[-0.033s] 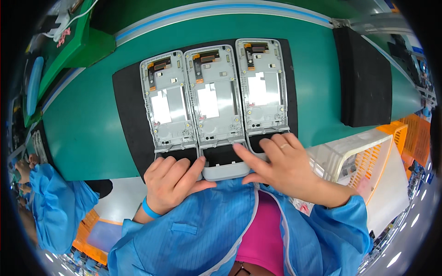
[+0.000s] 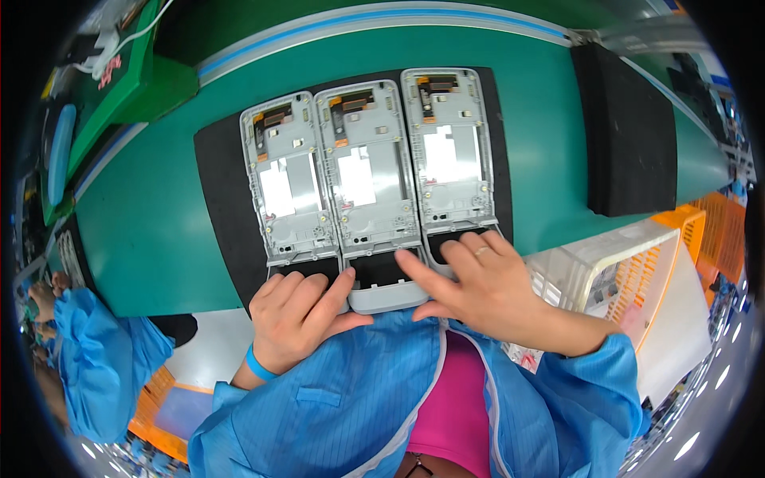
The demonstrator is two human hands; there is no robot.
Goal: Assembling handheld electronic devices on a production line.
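Three grey device housings lie side by side: a left housing [image 2: 301, 203], a middle housing [image 2: 373, 199] and a right housing [image 2: 450, 159]. Each carries a white rectangle and an orange-brown flex cable near its far end. My left hand [image 2: 291, 315] has its index finger and thumb on either side of the middle housing's near left corner, its other fingers curled. My right hand [image 2: 486, 279] grips the near right corner of that housing, index finger stretched onto the crossbar and thumb below the rounded end. The near ends of the outer housings are partly hidden by my hands.
A black mat [image 2: 227, 191] under the housings lies on the green table [image 2: 143, 231]. At the right stands a black foam block [image 2: 629, 135]. White and orange baskets [image 2: 621, 263] are at the lower right. A blue-sleeved person [image 2: 103, 350] is at the left.
The whole view has shifted slightly. My right index fingertip sits slightly further left on the middle housing; the left hand stays in place.
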